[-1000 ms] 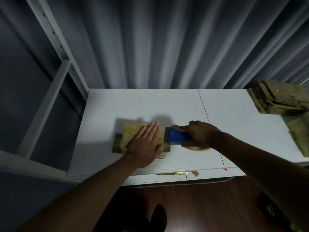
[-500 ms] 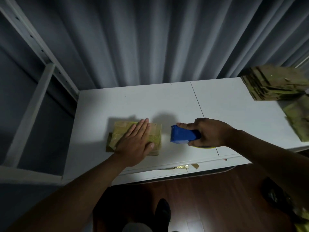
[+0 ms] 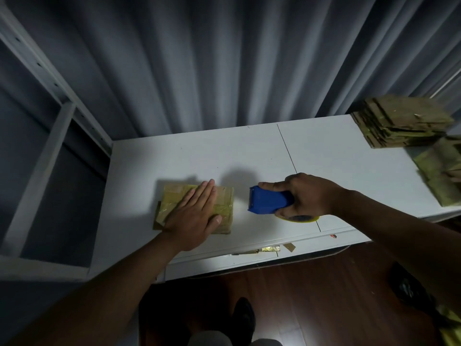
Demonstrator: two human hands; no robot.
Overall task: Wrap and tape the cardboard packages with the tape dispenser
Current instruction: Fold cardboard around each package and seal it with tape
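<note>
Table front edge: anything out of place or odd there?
Yes. Crumpled gold tape scraps and a small cardboard offcut lie on the front edge of the table, below the package under the left hand. They look like leftover waste. Nothing looks spilled or damaged.

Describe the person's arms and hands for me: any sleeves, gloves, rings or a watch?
Both forearms are bare up to the frame edge, with no sleeves in view. The left hand and right hand wear no gloves. No ring, watch or wristband shows on either; the dim light could hide small details.
</note>
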